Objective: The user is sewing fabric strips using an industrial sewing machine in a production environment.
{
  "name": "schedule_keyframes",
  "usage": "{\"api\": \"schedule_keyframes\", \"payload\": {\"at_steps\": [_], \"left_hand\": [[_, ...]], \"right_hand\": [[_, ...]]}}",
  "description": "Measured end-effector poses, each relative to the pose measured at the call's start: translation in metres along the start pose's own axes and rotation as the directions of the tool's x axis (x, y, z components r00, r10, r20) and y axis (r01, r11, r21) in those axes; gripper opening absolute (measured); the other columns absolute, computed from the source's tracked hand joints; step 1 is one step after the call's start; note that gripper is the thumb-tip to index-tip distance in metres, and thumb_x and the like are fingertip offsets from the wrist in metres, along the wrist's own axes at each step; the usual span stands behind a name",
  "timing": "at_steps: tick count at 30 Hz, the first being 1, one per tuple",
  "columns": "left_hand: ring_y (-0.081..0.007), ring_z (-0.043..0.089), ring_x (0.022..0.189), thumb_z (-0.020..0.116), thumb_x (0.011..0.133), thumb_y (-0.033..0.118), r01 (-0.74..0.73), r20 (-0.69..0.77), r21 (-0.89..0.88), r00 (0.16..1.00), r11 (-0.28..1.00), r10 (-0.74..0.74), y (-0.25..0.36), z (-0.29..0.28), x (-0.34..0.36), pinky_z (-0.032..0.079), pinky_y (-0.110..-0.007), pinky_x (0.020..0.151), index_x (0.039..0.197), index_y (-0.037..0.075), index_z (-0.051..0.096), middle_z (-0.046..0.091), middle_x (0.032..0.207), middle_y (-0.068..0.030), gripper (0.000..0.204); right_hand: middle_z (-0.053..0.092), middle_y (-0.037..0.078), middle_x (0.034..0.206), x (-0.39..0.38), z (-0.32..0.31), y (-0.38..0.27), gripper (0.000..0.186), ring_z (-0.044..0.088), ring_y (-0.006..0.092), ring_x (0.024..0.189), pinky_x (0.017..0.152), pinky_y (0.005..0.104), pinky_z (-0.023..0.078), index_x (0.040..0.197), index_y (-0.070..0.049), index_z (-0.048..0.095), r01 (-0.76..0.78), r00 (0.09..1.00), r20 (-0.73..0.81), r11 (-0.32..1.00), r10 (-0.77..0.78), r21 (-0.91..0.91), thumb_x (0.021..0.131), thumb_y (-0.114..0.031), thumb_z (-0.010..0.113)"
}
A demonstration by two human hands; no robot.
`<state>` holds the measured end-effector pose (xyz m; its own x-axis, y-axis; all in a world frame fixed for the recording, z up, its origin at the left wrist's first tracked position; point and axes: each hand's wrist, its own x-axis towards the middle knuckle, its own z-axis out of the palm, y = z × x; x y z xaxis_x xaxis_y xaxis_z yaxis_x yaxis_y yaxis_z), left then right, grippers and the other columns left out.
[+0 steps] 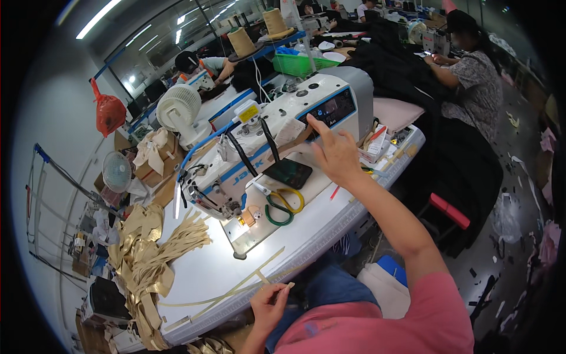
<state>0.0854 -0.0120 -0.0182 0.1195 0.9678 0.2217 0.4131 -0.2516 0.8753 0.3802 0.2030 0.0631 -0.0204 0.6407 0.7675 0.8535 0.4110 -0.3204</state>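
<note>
My right hand (337, 154) reaches up with its index finger at the control panel (327, 107) of the white sewing machine (236, 171), fingers apart and holding nothing. Near the table's front edge, my left hand (269, 307) pinches a small pale beige piece (290, 285). Thin beige strips (236, 292) lie beside it. A heap of gold-beige strips (140, 248) covers the table's left part. Scissors with yellow and green handles (277, 216) rest near the needle area, below a phone (287, 174) held in a stand on the machine.
A fan (177, 111), box (158, 162) and hanging red bag (108, 109) are at left. A co-worker (471, 94) sits right beside black fabric (460, 171); another (209, 71) works behind. A red padded object (448, 209) and floor scraps (513, 259) are at right.
</note>
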Motion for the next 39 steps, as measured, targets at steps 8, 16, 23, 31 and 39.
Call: {"api": "schedule_keyframes", "payload": {"at_steps": [8, 16, 23, 31, 39], "left_hand": [[-0.0059, 0.054, 0.063, 0.066, 0.084, 0.002, -0.015, 0.035, 0.004, 0.999, 1.0, 0.015, 0.012, 0.005, 0.0, 0.04, -0.019, 0.055, 0.087, -0.001, 0.068, 0.06, 0.076, -0.0023, 0.004], [-0.0064, 0.055, 0.064, 0.066, 0.085, 0.001, -0.081, 0.049, 0.045, 0.996, 0.996, 0.079, 0.014, 0.004, -0.006, 0.043, -0.019, 0.056, 0.089, -0.001, 0.068, 0.062, 0.079, -0.0031, 0.005], [-0.007, 0.057, 0.065, 0.066, 0.085, 0.002, -0.048, 0.058, 0.06, 0.997, 0.997, 0.044, 0.013, 0.002, -0.01, 0.046, -0.02, 0.056, 0.089, -0.001, 0.068, 0.062, 0.08, -0.0041, 0.005], [-0.007, 0.058, 0.068, 0.065, 0.086, 0.002, -0.002, 0.05, 0.014, 0.999, 1.0, 0.002, 0.009, -0.005, -0.011, 0.047, -0.019, 0.06, 0.09, -0.001, 0.067, 0.061, 0.078, -0.0024, 0.005], [-0.0053, 0.055, 0.066, 0.064, 0.086, 0.002, 0.0, 0.049, 0.012, 0.999, 1.0, -0.001, 0.001, -0.013, -0.004, 0.042, -0.018, 0.057, 0.089, -0.001, 0.068, 0.062, 0.079, -0.001, 0.005]], "right_hand": [[0.055, 0.005, 0.132, 0.001, 0.002, -0.001, 0.056, 0.062, 0.0222, 0.096, 0.092, 0.044, 0.036, 0.142, -0.013, 0.026, -0.003, 1.0, 0.006, 0.999, 0.003, -0.039, 0.091, -0.014, 0.049], [0.056, 0.002, 0.131, 0.004, -0.001, -0.006, 0.06, 0.063, 0.0236, 0.083, 0.088, 0.0433, 0.039, 0.143, -0.013, 0.026, -0.007, 1.0, -0.011, 1.0, 0.007, 0.021, 0.088, -0.01, 0.05], [0.061, 0.003, 0.12, 0.001, 0.0, -0.001, 0.061, 0.062, 0.0243, 0.08, 0.086, 0.0439, 0.04, 0.143, -0.014, 0.027, -0.013, 1.0, -0.013, 1.0, 0.013, 0.006, 0.087, -0.01, 0.052], [0.062, 0.008, 0.114, 0.001, -0.006, 0.004, 0.065, 0.061, 0.0251, 0.082, 0.089, 0.0443, 0.039, 0.145, -0.015, 0.026, 0.016, 0.998, 0.068, 0.996, -0.01, -0.09, 0.086, -0.008, 0.052], [0.061, 0.009, 0.115, 0.004, 0.0, -0.002, 0.067, 0.06, 0.0267, 0.087, 0.092, 0.0458, 0.039, 0.145, -0.015, 0.024, -0.034, 0.995, 0.097, 0.998, 0.038, -0.05, 0.085, -0.007, 0.053]]}}
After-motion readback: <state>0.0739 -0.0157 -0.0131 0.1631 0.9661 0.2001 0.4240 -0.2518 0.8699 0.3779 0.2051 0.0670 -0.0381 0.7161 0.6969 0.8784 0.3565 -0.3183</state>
